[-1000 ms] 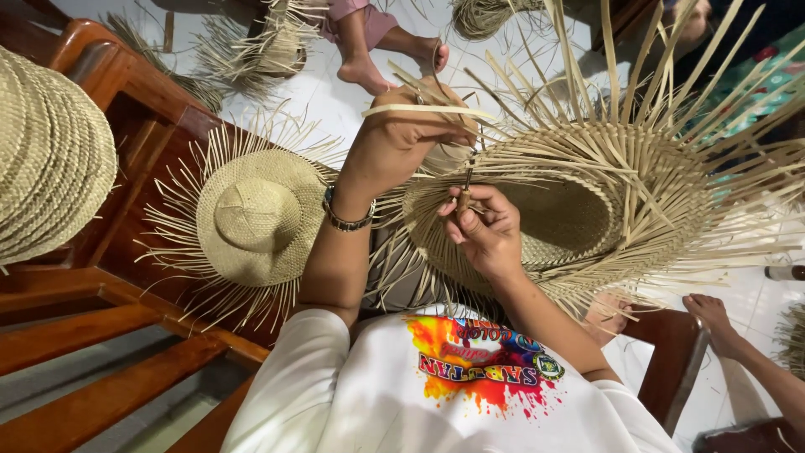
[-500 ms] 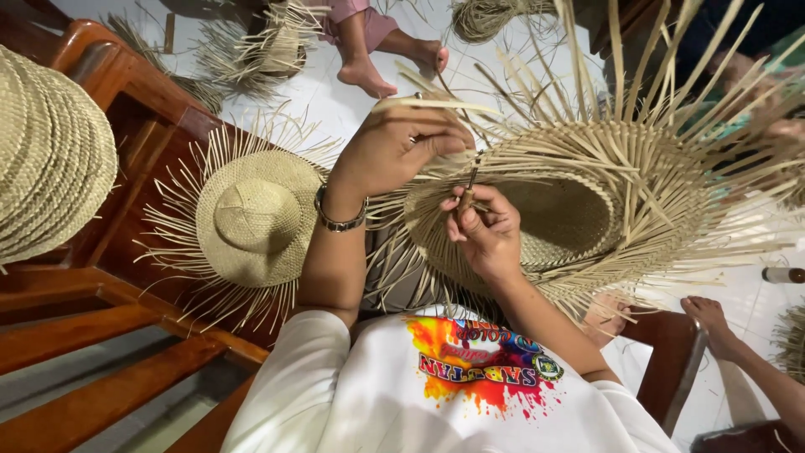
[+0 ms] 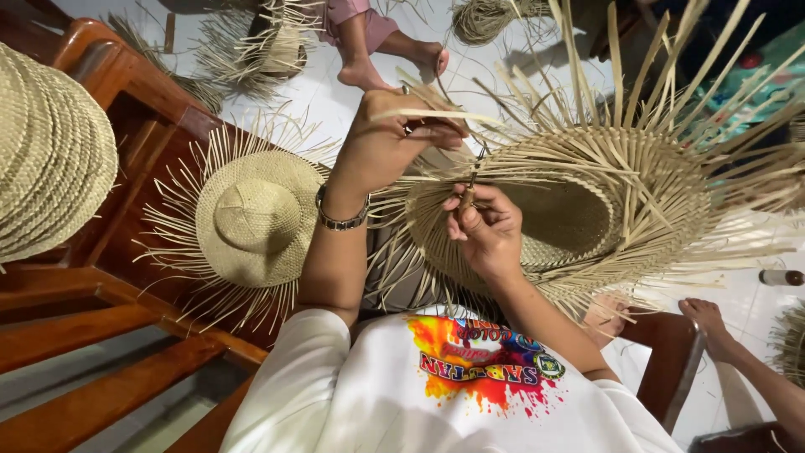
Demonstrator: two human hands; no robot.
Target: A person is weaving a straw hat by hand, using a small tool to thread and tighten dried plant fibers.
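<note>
Left hand (image 3: 386, 138) pinching a flat straw strip (image 3: 436, 116) above the unfinished straw hat (image 3: 579, 210) on the lap; right hand (image 3: 486, 231) closed on a thin dark tool (image 3: 472, 183) at the brim; finished hat (image 3: 256, 220) beside.

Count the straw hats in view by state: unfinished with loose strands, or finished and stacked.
Unfinished straw hats with loose strands: 4 (hat in hands, hat on bench, hat on floor, hat at top edge)
Stacks of finished hats: 1 (hat stack)
Total: 5
</note>
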